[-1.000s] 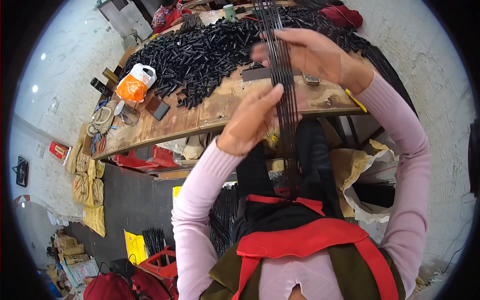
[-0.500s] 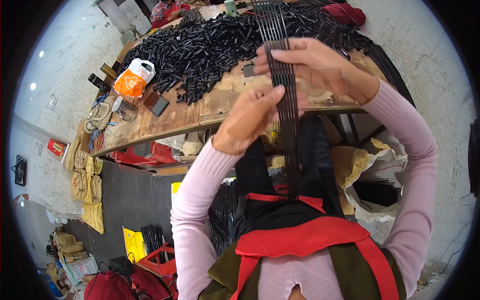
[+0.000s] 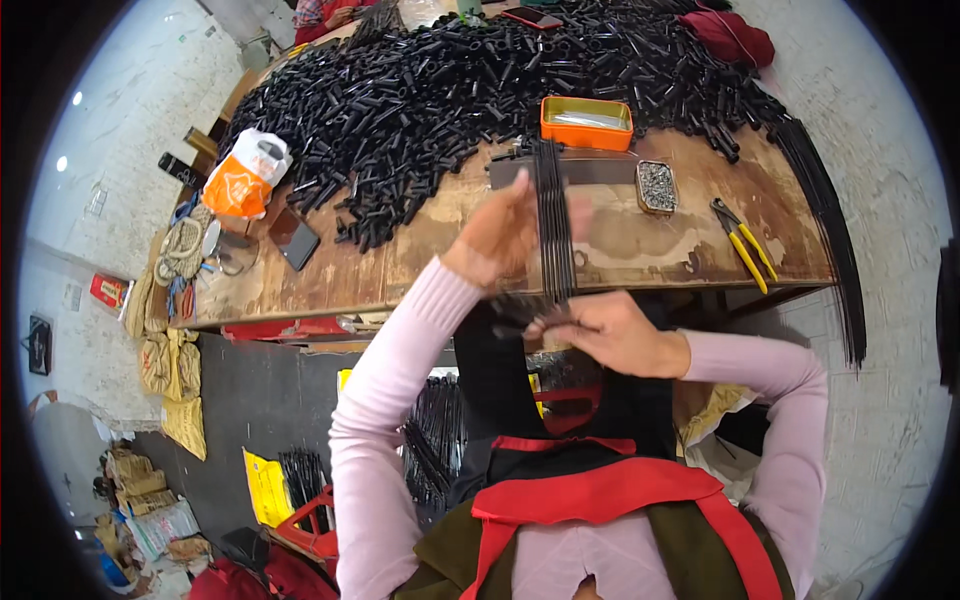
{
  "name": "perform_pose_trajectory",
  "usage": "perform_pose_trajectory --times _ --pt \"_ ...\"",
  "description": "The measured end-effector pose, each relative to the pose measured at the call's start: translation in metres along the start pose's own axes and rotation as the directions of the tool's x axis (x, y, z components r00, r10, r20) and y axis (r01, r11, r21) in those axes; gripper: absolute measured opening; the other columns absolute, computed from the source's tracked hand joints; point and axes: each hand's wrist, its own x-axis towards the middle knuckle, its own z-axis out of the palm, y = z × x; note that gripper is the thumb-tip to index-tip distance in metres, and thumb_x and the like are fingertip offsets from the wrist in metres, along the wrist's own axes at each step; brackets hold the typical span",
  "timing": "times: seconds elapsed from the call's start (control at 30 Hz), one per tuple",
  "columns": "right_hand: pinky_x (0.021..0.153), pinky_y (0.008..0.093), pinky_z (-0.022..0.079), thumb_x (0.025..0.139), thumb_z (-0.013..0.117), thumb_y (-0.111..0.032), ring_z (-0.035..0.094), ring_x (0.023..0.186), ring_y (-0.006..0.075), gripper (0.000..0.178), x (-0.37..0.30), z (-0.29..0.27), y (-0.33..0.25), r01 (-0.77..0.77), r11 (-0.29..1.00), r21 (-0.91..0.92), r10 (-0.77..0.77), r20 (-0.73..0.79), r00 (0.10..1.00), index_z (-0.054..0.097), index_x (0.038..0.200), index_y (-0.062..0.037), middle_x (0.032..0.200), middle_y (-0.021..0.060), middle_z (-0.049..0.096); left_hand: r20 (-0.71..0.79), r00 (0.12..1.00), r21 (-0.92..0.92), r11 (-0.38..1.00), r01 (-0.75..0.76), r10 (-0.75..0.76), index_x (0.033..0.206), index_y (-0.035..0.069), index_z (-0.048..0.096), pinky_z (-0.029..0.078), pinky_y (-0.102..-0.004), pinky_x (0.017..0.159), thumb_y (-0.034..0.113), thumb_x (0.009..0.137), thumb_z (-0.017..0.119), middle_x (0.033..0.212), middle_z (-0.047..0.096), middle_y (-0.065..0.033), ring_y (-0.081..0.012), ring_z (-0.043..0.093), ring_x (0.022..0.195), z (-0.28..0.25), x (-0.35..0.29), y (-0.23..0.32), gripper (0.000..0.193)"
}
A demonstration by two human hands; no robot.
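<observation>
A bundle of thin black rods stands out in front of me, side by side, its far end over the table's front. My right hand is closed around the near end, where several dark ends stick out to the left in a blur. Against the left side of the bundle is my left hand, thumb raised and fingers behind the rods. Motion smears those fingers, so I cannot tell whether they grip. Just beyond the rods a flat dark block lies on the wooden table.
Short black tubes form a large heap across the back. An orange tin, a small box of metal bits and yellow-handled pliers are to the right. Long black rods overhang the right edge. A phone lies left.
My right hand has come down from the upper part of the bundle to its near end. The bundle is lower, and the left hand has shifted slightly. The view now takes in more of the table.
</observation>
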Motion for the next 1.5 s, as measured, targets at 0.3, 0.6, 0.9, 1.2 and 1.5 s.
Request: perform_pose_trajectory --times 0.3,0.6,0.9,1.2,1.5 --pt "0.061 0.0313 0.047 0.090 0.066 -0.011 0.059 0.064 0.0198 0.021 0.018 -0.016 0.066 -0.068 0.998 -0.018 0.066 -0.094 0.993 0.067 0.109 -0.0014 0.080 0.0163 0.065 -0.169 0.954 0.648 0.757 -0.081 0.246 0.101 -0.001 0.068 0.052 -0.0241 0.074 0.005 0.087 0.068 0.096 0.071 -0.0060 -0.0112 0.066 0.085 -0.021 -0.058 -0.012 0.016" --pt "0.065 0.0334 0.051 0.087 0.069 -0.011 0.067 0.075 0.0283 0.025 0.015 -0.014 0.068 0.075 0.995 -0.061 -0.080 -0.083 0.993 0.065 0.110 -0.0018 0.087 0.0147 0.067 -0.084 0.746 0.734 0.547 -0.402 0.661 0.115 -0.009 0.062 0.057 -0.0337 0.089 -0.002 0.093 0.058 0.106 0.068 -0.0200 -0.0249 0.068 0.098 0.095 -0.081 -0.018 0.024" --pt "0.084 0.0415 0.050 0.094 0.055 -0.019 0.062 0.094 0.0335 0.021 0.046 -0.111 0.041 0.060 0.664 -0.746 0.028 0.105 0.994 0.064 0.096 -0.0005 0.092 0.0164 0.064 -0.068 0.778 0.753 0.543 -0.370 0.625 0.110 -0.010 0.064 0.057 -0.0369 0.091 -0.012 0.088 0.059 0.104 0.069 -0.0212 -0.0264 0.068 0.099 0.103 -0.090 -0.023 0.022" --pt "0.072 0.0496 0.052 0.086 0.059 -0.012 0.066 0.082 0.0411 0.015 0.150 -0.178 0.109 -0.010 0.408 -0.913 -0.078 -0.046 0.996 0.065 0.086 0.0020 0.085 0.0228 0.066 0.008 0.817 0.643 0.623 -0.446 0.577 0.113 -0.007 0.063 0.054 -0.0409 0.097 -0.017 0.085 0.060 0.122 0.062 -0.0202 -0.0295 0.060 0.116 0.100 -0.075 -0.027 0.030" --pt "0.074 0.0472 0.055 0.077 0.062 -0.007 0.068 0.081 0.0415 0.014 0.192 -0.209 0.148 -0.139 0.387 -0.911 0.105 -0.106 0.989 0.070 0.083 0.0026 0.083 0.0265 0.067 0.031 0.832 0.564 0.678 -0.471 0.553 0.131 -0.006 0.050 0.048 -0.0423 0.105 -0.012 0.088 0.060 0.128 0.058 -0.0221 -0.0309 0.056 0.122 0.104 -0.081 -0.036 0.045"
